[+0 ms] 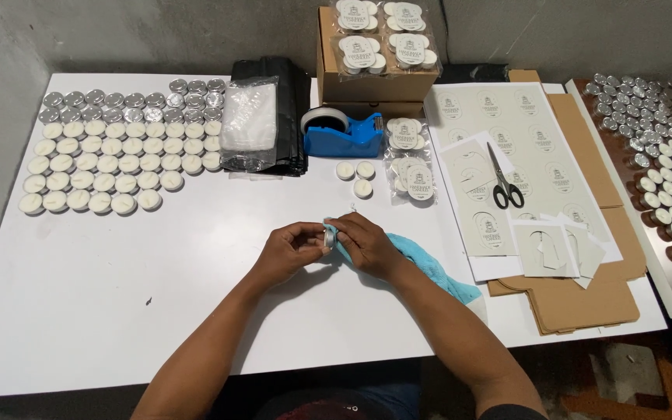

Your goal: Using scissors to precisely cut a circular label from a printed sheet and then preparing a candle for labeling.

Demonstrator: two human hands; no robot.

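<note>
Left hand (288,250) and right hand (367,246) meet above the white bench (196,311), fingers curled narrowly around one small round silver-cupped tealight candle (329,236) pinched between them. The right hand also presses a light-blue cloth (437,272) against it. Beyond lie three loose white tealights (356,176) and a blue tape dispenser (341,134).

Near the worktop's (118,311) front edge, the left hand (288,253) and right hand (369,245) together pinch a small tealight (329,236) against a blue cloth (429,268). Rows of tealights (110,167) fill the far left corner.
</note>
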